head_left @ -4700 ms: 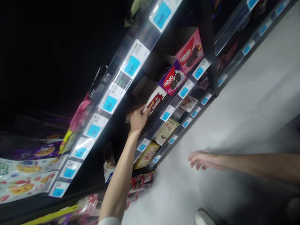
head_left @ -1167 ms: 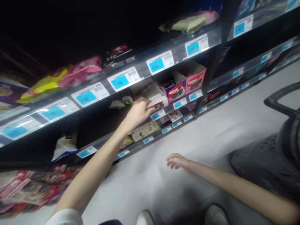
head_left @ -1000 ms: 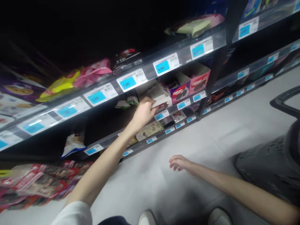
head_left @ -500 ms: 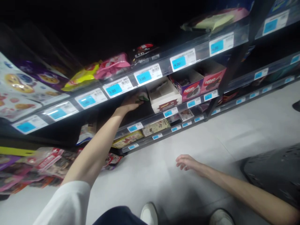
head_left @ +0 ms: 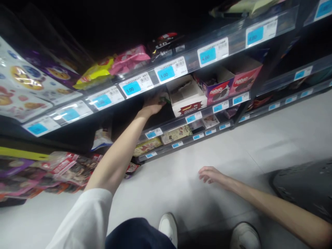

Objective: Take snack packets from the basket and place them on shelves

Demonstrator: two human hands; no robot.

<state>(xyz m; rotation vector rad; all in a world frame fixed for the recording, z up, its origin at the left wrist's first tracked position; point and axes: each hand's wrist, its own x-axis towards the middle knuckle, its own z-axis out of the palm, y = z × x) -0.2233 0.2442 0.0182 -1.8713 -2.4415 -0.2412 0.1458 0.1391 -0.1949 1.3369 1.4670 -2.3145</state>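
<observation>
Fingers of the left hand (head_left: 152, 103) are half lost in shadow at a green packet (head_left: 165, 99) on the shelf (head_left: 173, 125); whether it is gripped cannot be told. The reach is best kept low, clear of the white carton (head_left: 187, 98) just beside. The right hand (head_left: 210, 174) is held empty, loosely curled.

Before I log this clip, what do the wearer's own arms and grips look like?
The left arm wears a short, plain white sleeve, its forearm uncovered. The right arm shows no sleeve in frame. The right grip shows no glove; the left grip is dim but looks ungloved.
</observation>
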